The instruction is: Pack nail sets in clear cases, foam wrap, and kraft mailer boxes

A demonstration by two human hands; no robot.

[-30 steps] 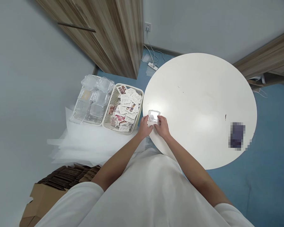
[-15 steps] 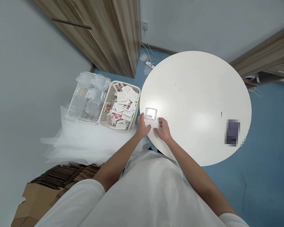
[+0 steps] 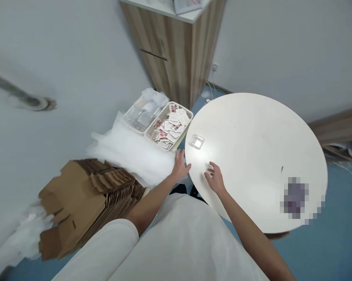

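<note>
A small clear plastic box (image 3: 197,141) lies on the left part of the round white table (image 3: 252,128), with light glaring off its top. My left hand (image 3: 180,167) is just off the table's left edge, fingers apart and holding nothing. Over the table's near left part is my right hand (image 3: 215,178), empty, its fingers loosely curled and spread. Neither hand touches the box, which sits beyond them both. Left of the table, a white basket (image 3: 148,136) is filled with printed cards (image 3: 173,127) and small packets.
Beside the card basket, another basket holds clear plastic boxes (image 3: 146,111). White foam sheets (image 3: 134,154) and stacked flat cardboard boxes (image 3: 84,199) lie at the left. A wood-grain cabinet (image 3: 176,50) stands behind. A blurred dark object (image 3: 295,198) is on the table's right side.
My view has swung left, bringing the cardboard stack and cabinet top into sight. Both hands have drawn back from the plastic box, which stays on the table.
</note>
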